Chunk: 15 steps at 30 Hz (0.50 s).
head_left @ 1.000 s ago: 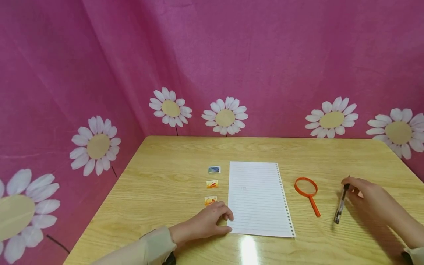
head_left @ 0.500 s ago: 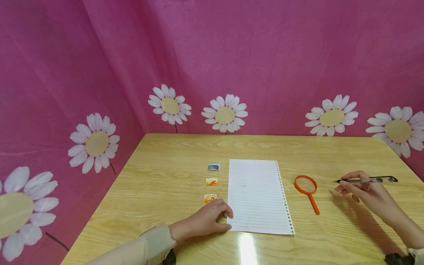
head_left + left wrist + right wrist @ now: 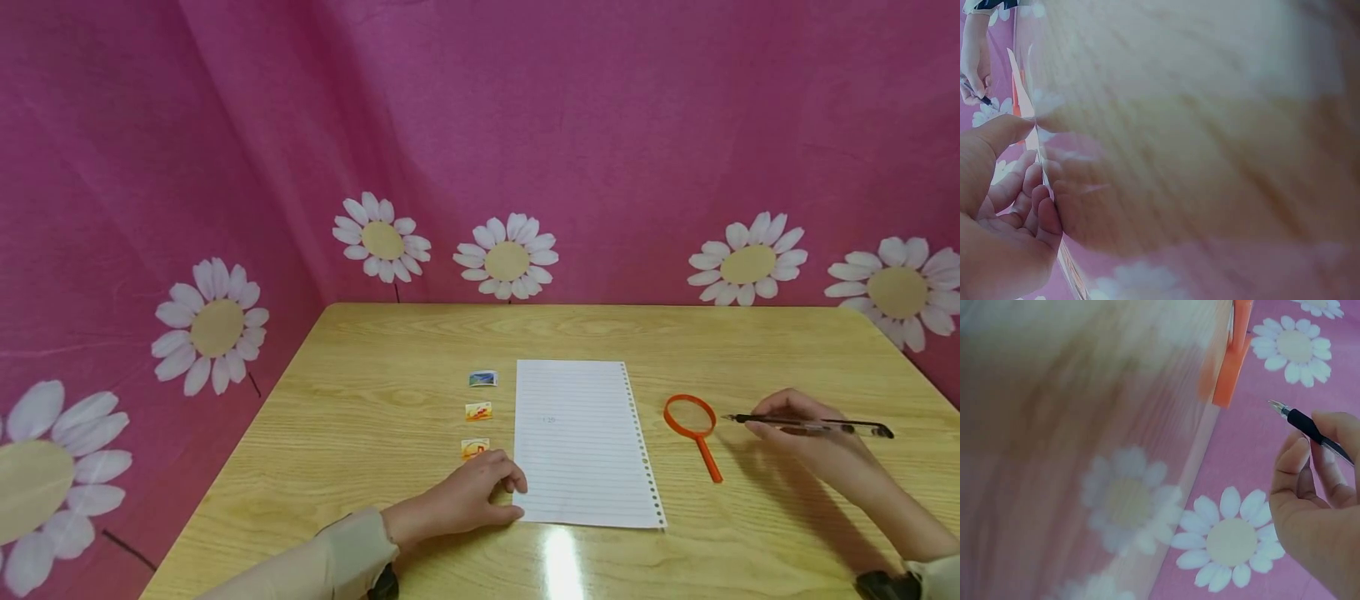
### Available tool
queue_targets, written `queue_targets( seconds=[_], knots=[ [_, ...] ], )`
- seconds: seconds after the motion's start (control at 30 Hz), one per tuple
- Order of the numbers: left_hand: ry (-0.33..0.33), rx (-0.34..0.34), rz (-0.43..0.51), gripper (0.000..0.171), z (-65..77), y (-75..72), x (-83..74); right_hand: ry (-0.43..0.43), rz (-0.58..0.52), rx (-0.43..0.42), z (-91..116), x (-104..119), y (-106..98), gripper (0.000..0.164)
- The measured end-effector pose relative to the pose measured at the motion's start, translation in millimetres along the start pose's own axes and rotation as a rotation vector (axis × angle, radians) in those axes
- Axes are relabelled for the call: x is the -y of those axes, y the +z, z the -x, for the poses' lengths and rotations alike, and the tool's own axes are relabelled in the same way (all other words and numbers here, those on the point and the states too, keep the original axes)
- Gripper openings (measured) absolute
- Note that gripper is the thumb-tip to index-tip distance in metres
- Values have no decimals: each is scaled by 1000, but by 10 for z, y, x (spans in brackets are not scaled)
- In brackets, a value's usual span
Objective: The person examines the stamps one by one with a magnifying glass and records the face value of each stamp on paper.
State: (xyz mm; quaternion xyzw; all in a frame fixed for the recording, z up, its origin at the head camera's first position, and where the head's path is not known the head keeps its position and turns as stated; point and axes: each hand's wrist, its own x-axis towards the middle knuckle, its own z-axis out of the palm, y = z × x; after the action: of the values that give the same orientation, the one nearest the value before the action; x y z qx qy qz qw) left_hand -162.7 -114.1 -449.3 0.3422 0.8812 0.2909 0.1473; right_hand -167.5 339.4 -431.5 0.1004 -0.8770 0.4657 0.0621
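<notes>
In the head view my right hand (image 3: 813,446) holds a gel pen (image 3: 810,423) above the table, pinched near its black grip. The pen's bare tip points left, and the right wrist view shows the pen (image 3: 1307,425) between thumb and fingers. My left hand (image 3: 468,496) rests on the table with its loosely bent fingers at the lower left edge of a lined sheet of paper (image 3: 581,467). Small faint writing stands on the sheet. A red magnifying glass (image 3: 708,461) lies between the sheet and my right hand.
Left of the sheet lie three small stamp-like pictures in a column: a blue one (image 3: 483,379), a yellow-orange one (image 3: 478,412) and another yellow-orange one (image 3: 474,447) close to my left hand. Behind the wooden table (image 3: 375,367) hangs a pink curtain (image 3: 600,150) with daisies.
My right hand has turned the pen from hanging tip-down to nearly level with its tip to the left, and has shifted left toward the magnifying glass. The left hand stays in place.
</notes>
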Motion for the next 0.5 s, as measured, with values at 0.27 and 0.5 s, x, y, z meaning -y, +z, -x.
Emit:
queue_targets(
  seconds=[0.27,0.5],
  knots=[
    [1,-4,-3,17,1,-6,-6,-23,86,-14,-74,89,127,5],
    [-5,-8,-8,17,-1,-2,-8,-75,13,37,-120,152,239,6]
  ],
)
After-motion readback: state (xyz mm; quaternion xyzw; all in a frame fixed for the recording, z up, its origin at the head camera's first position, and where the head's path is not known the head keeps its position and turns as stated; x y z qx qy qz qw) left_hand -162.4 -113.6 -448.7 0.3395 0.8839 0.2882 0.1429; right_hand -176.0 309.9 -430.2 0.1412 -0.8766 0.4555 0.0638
